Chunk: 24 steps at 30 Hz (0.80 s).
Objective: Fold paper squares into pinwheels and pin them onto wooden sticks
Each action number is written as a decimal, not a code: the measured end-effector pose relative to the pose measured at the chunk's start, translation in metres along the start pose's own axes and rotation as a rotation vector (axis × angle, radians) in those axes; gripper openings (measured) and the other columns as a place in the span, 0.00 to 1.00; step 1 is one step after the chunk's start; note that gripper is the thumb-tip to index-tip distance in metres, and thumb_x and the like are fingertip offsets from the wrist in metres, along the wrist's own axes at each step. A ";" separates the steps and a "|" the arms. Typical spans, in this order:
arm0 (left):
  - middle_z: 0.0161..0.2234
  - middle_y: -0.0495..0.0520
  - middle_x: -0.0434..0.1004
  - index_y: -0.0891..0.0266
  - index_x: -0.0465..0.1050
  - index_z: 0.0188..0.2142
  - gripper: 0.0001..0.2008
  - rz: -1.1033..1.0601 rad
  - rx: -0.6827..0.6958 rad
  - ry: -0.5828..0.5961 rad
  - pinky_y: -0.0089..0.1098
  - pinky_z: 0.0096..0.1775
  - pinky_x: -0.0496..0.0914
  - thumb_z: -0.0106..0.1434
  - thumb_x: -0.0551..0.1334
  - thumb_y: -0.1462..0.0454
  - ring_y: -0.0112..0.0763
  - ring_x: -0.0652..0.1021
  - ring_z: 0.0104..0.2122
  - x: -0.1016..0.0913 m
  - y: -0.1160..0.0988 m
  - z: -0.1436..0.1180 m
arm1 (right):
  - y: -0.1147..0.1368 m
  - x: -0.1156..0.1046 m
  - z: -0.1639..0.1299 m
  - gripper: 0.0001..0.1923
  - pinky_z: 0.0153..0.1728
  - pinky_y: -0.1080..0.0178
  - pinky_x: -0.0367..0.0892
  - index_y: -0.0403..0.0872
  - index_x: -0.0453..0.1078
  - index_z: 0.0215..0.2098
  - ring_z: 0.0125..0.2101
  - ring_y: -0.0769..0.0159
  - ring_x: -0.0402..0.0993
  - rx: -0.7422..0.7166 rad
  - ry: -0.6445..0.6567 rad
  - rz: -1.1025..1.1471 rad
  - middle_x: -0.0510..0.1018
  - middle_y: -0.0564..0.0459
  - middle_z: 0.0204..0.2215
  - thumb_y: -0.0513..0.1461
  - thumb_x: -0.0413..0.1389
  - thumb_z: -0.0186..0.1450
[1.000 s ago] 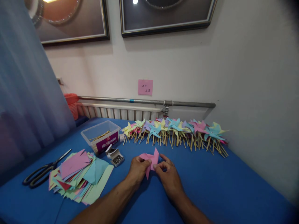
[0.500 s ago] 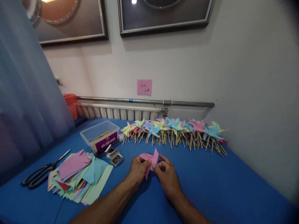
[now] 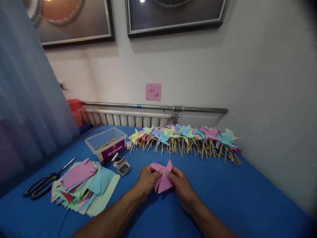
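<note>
A pink paper square (image 3: 163,178), partly folded into pinwheel points, is held just above the blue table (image 3: 223,195) by both hands. My left hand (image 3: 146,180) pinches its left side with thumb and fingers. Its right side is gripped by my right hand (image 3: 182,186), thumb on top. One point of the paper sticks up between the hands and a flap hangs down below them.
A row of finished paper pinwheels on sticks (image 3: 184,138) lies along the wall. A clear tub of sticks (image 3: 106,143) and a small box of pins (image 3: 123,167) sit to the left. A pile of coloured paper squares (image 3: 83,186) and black scissors (image 3: 44,181) lie further left.
The pink paper has been turned and opened out; a larger flap now hangs below my hands. My right hand has shifted slightly right and down.
</note>
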<state>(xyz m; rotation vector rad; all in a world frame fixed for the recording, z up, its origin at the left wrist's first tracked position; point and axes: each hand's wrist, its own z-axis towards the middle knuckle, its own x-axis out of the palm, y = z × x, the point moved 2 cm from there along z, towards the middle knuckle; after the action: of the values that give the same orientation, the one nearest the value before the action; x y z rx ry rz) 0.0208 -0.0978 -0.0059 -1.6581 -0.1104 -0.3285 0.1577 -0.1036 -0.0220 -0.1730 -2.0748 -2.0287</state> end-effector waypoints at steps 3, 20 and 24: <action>0.25 0.53 0.79 0.69 0.80 0.30 0.15 -0.007 -0.011 0.011 0.29 0.30 0.67 0.45 0.73 0.59 0.28 0.74 0.23 0.001 0.000 -0.001 | -0.002 -0.001 0.002 0.21 0.31 0.63 0.67 0.44 0.77 0.35 0.28 0.64 0.74 0.020 -0.030 0.023 0.81 0.52 0.28 0.50 0.69 0.51; 0.20 0.45 0.68 0.61 0.70 0.25 0.09 0.275 0.179 -0.138 0.28 0.27 0.60 0.52 0.67 0.59 0.25 0.67 0.22 -0.008 -0.006 0.001 | -0.002 -0.018 0.013 0.17 0.25 0.65 0.61 0.43 0.76 0.28 0.21 0.68 0.68 0.069 -0.213 -0.006 0.78 0.54 0.21 0.46 0.68 0.47; 0.24 0.46 0.71 0.61 0.72 0.29 0.03 0.531 0.353 -0.065 0.28 0.31 0.64 0.56 0.64 0.64 0.27 0.70 0.25 -0.005 -0.015 -0.008 | 0.003 -0.022 0.014 0.14 0.24 0.66 0.60 0.44 0.75 0.27 0.20 0.69 0.68 0.063 -0.219 0.032 0.77 0.55 0.19 0.45 0.67 0.48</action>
<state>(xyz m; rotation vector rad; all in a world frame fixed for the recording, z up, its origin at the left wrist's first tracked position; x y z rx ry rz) 0.0112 -0.1032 0.0077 -1.2877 0.2127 0.1437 0.1789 -0.0881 -0.0246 -0.4317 -2.2441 -2.0018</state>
